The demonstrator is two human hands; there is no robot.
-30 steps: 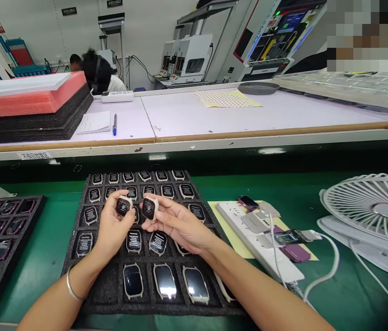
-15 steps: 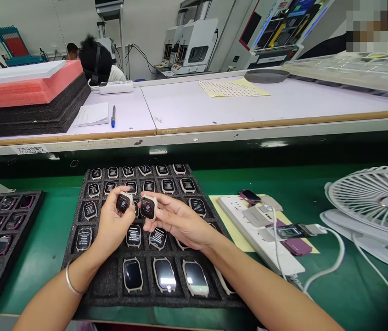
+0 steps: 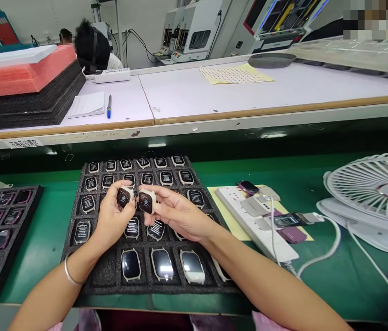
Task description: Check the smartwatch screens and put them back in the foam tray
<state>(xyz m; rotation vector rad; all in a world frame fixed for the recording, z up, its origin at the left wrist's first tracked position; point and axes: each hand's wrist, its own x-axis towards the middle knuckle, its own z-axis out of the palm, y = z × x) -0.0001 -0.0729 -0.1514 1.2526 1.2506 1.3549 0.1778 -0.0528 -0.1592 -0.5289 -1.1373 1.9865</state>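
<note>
In my left hand (image 3: 114,214) is a strapless smartwatch (image 3: 124,196) with a pale case, pinched between thumb and fingers. A second smartwatch (image 3: 146,201) of the same kind is gripped by my right hand (image 3: 180,214). The two watches are side by side, screens facing me, each lit with a small figure on dark. Both hands are over a black foam tray (image 3: 102,278) of pale watch bodies in separate pockets. Many of those screens show white text; the front row's are dark or glossy. My forearms and hands hide some pockets.
Left, another foam tray (image 3: 14,239) holds purple-cased watches. Right are a white power strip (image 3: 255,220) with chargers and cables, and a white fan (image 3: 373,193). A raised shelf (image 3: 176,99) behind carries foam sheets (image 3: 25,80), a notepad (image 3: 87,105) and a pen (image 3: 109,106). People are beyond it.
The view has tipped slightly downward, so the shelf and tray sit higher in the picture. The right-hand watch has turned slightly, showing more of its case side. Both hands keep their holds.
</note>
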